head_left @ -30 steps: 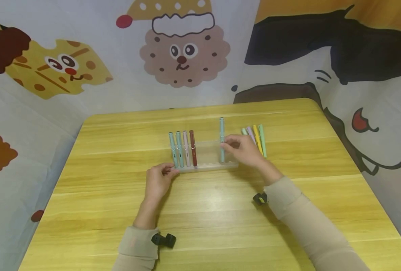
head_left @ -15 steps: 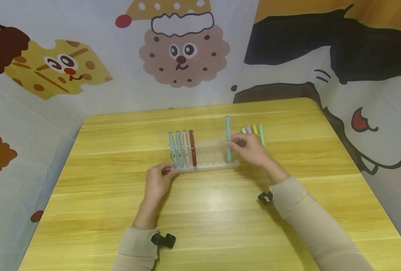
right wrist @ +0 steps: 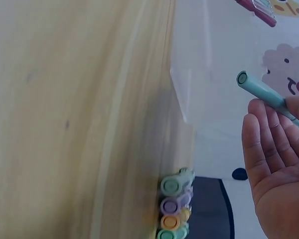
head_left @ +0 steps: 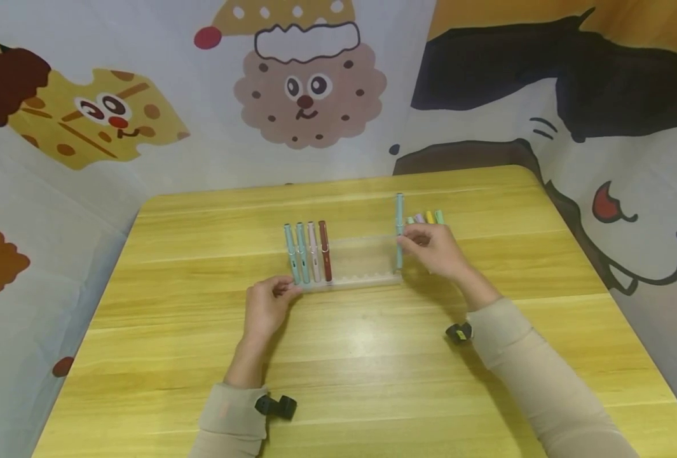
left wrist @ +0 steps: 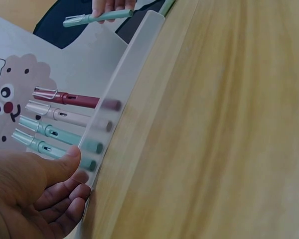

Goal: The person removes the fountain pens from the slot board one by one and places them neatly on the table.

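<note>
A clear pen rack (head_left: 361, 280) stands on the table, its left end pinched between the thumb and fingers of my left hand (head_left: 266, 308). Upright at that end are two teal pens (head_left: 290, 245), a pale pink pen (head_left: 313, 245) and a dark red pen (head_left: 325, 248). My right hand (head_left: 435, 251) pinches another teal pen (head_left: 399, 210), held upright by the rack's right end. In the right wrist view, the lower tip of this teal pen (right wrist: 256, 87) is apart from the rack (right wrist: 189, 89).
Just beyond my right hand lie several more pens, partly hidden: pale green, purple (right wrist: 170, 205), yellow (head_left: 430, 217) and green (head_left: 439, 217). The wooden table (head_left: 361, 369) reaches back to a cloth (head_left: 189, 38) printed with cartoon figures.
My right hand has carried the teal pen rightward along the rack to its right end, slightly higher. The left hand and the rack stay where they were.
</note>
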